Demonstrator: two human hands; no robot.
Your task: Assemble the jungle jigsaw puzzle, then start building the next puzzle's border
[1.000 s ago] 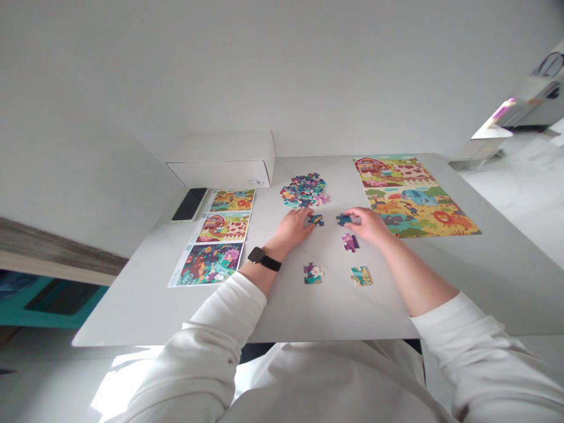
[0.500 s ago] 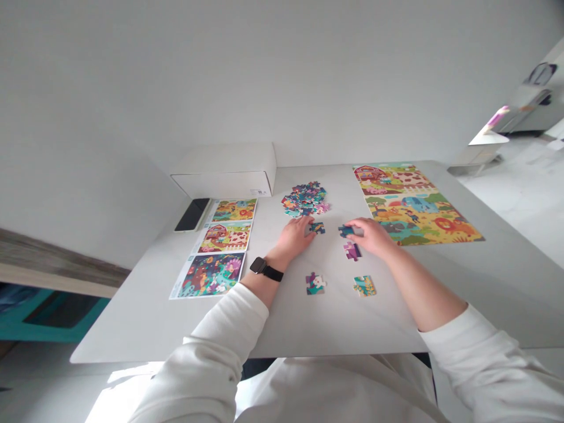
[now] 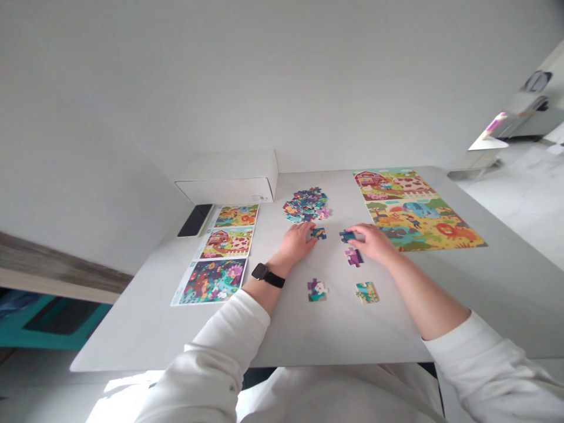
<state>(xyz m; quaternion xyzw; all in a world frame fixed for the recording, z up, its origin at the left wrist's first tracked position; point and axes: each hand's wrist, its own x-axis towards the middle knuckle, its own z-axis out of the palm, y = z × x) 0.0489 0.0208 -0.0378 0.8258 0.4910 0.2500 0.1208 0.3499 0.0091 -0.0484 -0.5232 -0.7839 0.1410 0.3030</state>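
Observation:
On the table, my left hand (image 3: 298, 243) has its thumb and fingers at the left edge of a dark blue puzzle piece (image 3: 318, 233) with yellow marks. Across a small gap, my right hand (image 3: 371, 241) pinches another dark blue puzzle piece (image 3: 346, 236) by its right side. Just below that one lies a purple puzzle piece (image 3: 353, 257). Nearer to me are a puzzle piece with a white animal (image 3: 318, 290) and a teal and yellow puzzle piece (image 3: 367, 292). A heap of loose puzzle pieces (image 3: 307, 204) sits beyond my left hand.
Two assembled puzzle pictures, a farm (image 3: 394, 184) and a savanna (image 3: 425, 226), lie at the right. Left of my hands are a printed picture sheet (image 3: 215, 279) and a phone (image 3: 195, 221). A white box (image 3: 224, 189) stands behind them against the wall.
The whole view has shifted slightly, so everything appears a little lower. Both hands stay at the same two pieces, with little movement over the table.

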